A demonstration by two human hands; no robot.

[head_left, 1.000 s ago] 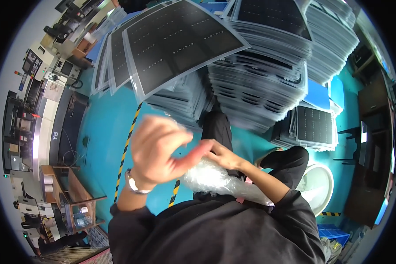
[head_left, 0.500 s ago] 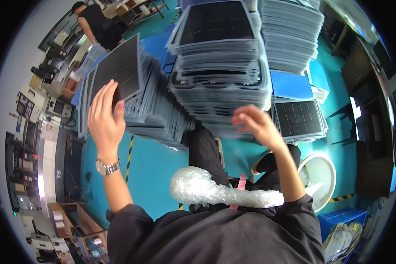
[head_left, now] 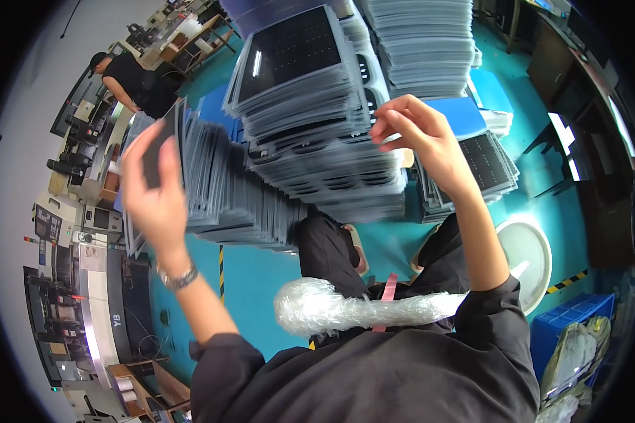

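Observation:
My left hand [head_left: 155, 201], a watch [head_left: 180, 276] on its wrist, is at the leaning row of thin sheets [head_left: 222, 176] on the left. Its thumb and fingers stand apart in front of a black-faced sheet [head_left: 152, 161]; the hand is slightly blurred, and no grip on the sheet shows. My right hand [head_left: 430, 144] hovers in front of the right side of the tall middle stack [head_left: 324, 158], fingers loosely bent and apart, nothing visible in them. A black panel with a pale border [head_left: 289, 53] tops that stack. A bundle wrapped in clear film [head_left: 317, 307] lies across my lap.
Another tall sheet stack [head_left: 423, 49] stands at the back right, with a lower panel pile [head_left: 487, 166] before it. A white round tub [head_left: 529, 257] and a blue crate [head_left: 568, 324] are at my right. A person [head_left: 137, 84] bends at a bench, far left.
The view has shifted. My right hand has risen toward the middle stack's side. At my left hand, the black face of the leaning sheet now looks much narrower.

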